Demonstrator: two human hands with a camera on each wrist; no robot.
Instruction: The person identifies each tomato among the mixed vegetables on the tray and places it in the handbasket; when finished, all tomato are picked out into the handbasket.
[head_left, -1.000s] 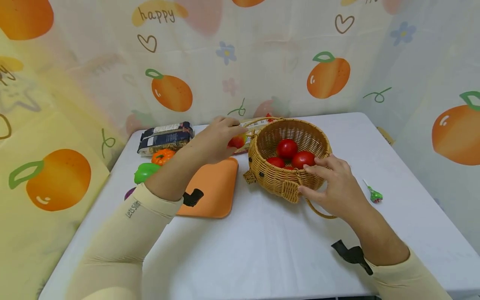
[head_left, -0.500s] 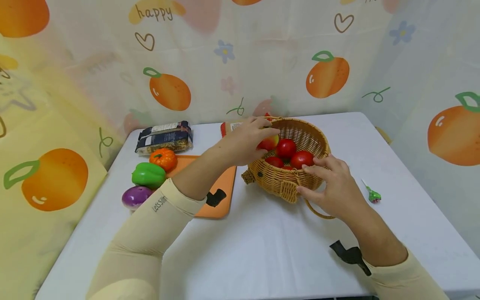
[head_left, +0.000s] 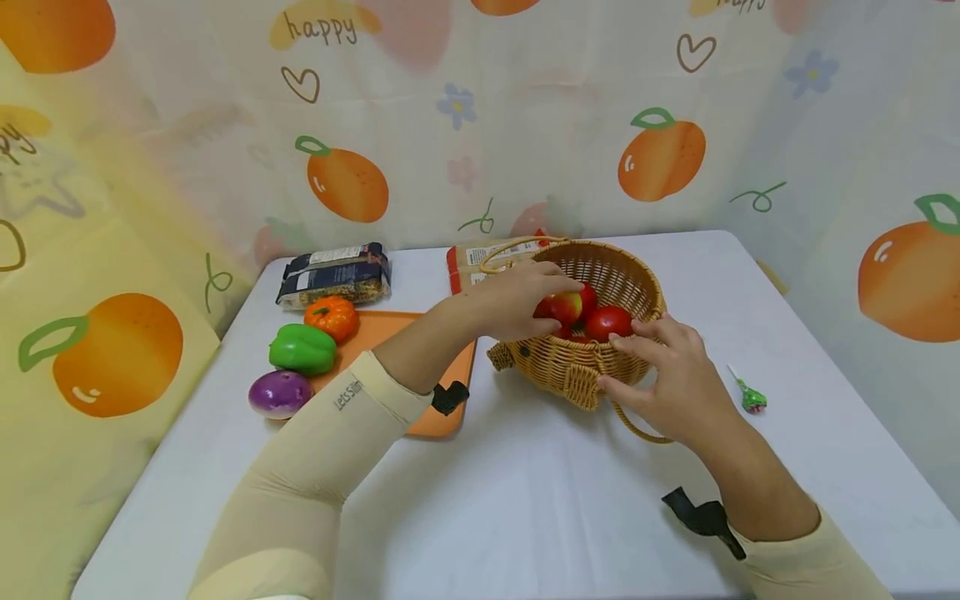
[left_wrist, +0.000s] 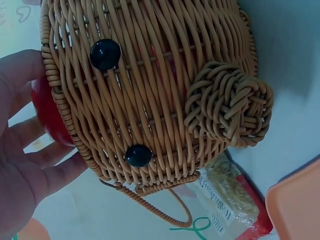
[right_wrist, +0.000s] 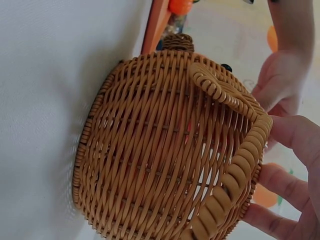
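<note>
My left hand (head_left: 525, 300) reaches over the near-left rim of a round wicker basket (head_left: 555, 367) and holds a red-and-yellow apple (head_left: 566, 307) low inside it. Glossy red round fruits (head_left: 609, 323) lie beside the apple. In the left wrist view, the basket's side shows two black button eyes and a woven snout (left_wrist: 230, 105), with red fruit (left_wrist: 50, 112) between the fingers and the rim. My right hand (head_left: 675, 375) grips the basket's right rim, thumb outside and fingers at the top edge. The right wrist view shows its fingers (right_wrist: 285, 185) at the rim beside the handle (right_wrist: 225, 195).
Left of the basket lies an orange cutting board (head_left: 442, 408). A purple eggplant (head_left: 280, 394), a green pepper (head_left: 302, 349) and an orange pumpkin (head_left: 332, 318) line its left side. Bagged dry food (head_left: 333, 275) and a red-edged packet (head_left: 468, 262) lie behind. A green lollipop (head_left: 752, 398) lies right.
My left hand has carried the apple rightward from outside the basket, over its rim and down among the red fruits. My right hand has stayed on the rim.
</note>
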